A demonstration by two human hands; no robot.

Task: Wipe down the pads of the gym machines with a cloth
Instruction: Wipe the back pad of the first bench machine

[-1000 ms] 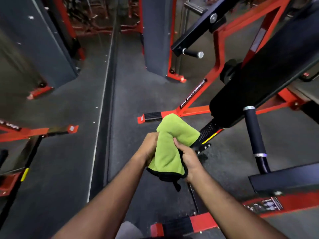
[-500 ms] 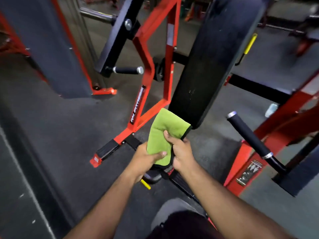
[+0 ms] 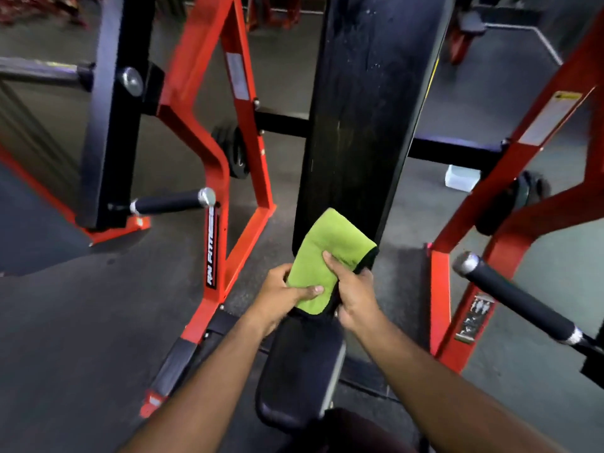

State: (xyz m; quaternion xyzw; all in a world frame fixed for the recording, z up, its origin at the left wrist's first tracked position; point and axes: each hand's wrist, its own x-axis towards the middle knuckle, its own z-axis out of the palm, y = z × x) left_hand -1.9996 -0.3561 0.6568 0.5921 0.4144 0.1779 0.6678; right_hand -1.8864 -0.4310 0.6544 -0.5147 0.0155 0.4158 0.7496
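A: Biggest thing first?
B: Red machine frame [image 3: 209, 132], w/ red arms both sides; a white logo strip runs down the left upright. Grey gym floor [image 3: 65, 322] under it all.
A: Pads?
B: Long black back pad [image 3: 366, 125] runs up the middle, tilted away from the camera, some pale specks near its top. Below it the black seat pad [image 3: 300, 371], smaller, right in front of the person.
A: Handles?
B: Two black grip handles w/ silver end caps: left handle [image 3: 170, 202] sticks out sideways from a black post, right handle [image 3: 519, 299] angles toward the seat. Small pale container [image 3: 462, 178] on the floor beyond the right arm, can't tell what it is.
A: Cloth?
B: Green cloth [image 3: 327, 253], black edging, folded, held up just over the gap btwn back pad & seat pad. Top edge overlaps the bottom of the back pad in view; can't tell if it's touching.
A: Hands?
B: Left hand [image 3: 281, 299] grips the cloth's lower left, thumb laid across the green face. Right hand [image 3: 353, 295] grips the right edge, thumb on top, fingers curled behind. Both fully closed round it.
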